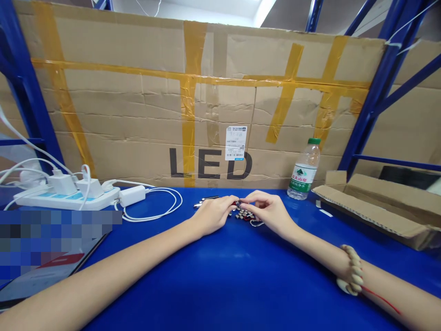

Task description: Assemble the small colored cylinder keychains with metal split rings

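My left hand [214,213] and my right hand [268,210] meet at the middle of the blue table [223,276], fingers curled and pinched together over a small dark part [237,202]. Several small round metal pieces [245,214] lie scattered under and between the fingers. Thin metal pen-like rods [205,201] lie just behind my left hand. What exactly each hand pinches is too small to make out. My right forearm wears a beaded bracelet [351,276].
A taped cardboard sheet marked LED [213,115] stands behind the table. A water bottle [304,170] stands at the right, next to an open cardboard box [379,207]. A power strip with chargers and white cables [69,193] lies at the left. Blue rack posts [27,92] flank the table.
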The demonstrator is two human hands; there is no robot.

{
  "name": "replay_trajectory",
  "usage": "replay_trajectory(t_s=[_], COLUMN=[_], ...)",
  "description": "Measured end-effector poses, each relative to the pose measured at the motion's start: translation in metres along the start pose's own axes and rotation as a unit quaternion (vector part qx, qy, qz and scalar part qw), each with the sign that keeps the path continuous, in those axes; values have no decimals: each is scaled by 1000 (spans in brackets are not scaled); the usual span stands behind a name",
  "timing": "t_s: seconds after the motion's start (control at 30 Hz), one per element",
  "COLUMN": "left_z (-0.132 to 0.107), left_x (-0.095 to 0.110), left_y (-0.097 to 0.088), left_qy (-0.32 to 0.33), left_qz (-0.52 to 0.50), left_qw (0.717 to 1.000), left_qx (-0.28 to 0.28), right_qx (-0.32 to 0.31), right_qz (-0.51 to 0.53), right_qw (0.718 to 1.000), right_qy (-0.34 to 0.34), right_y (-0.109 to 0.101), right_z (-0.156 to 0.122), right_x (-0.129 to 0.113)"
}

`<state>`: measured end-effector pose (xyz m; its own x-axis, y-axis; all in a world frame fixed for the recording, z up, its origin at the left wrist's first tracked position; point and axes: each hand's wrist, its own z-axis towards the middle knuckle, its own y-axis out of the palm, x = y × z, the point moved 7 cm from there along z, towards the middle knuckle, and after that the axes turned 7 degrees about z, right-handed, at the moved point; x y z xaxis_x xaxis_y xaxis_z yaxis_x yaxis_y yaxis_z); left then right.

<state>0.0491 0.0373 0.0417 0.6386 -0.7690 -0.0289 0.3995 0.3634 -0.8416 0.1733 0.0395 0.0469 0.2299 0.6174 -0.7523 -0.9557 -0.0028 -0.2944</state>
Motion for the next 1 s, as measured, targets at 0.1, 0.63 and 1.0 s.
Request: replay_trajectory(t_s=[0.1,0.63,1.0], left_z=[0,1,-5], left_x=[1,3,9], left_y=[2,10,13], left_qy=[11,54,119], left_qz=[0,-23,18], left_qw=[1000,998,992], left_qx=[-6,-38,-20], right_qx=[-6,-48,-90], right_qz=[-32,-86,-76], right_qw=[998,990,990], right_qy=[-48,-100,-74], right_y=[-2,-2,6], right_z=[1,1,-4], right_x=[-6,-7,-9])
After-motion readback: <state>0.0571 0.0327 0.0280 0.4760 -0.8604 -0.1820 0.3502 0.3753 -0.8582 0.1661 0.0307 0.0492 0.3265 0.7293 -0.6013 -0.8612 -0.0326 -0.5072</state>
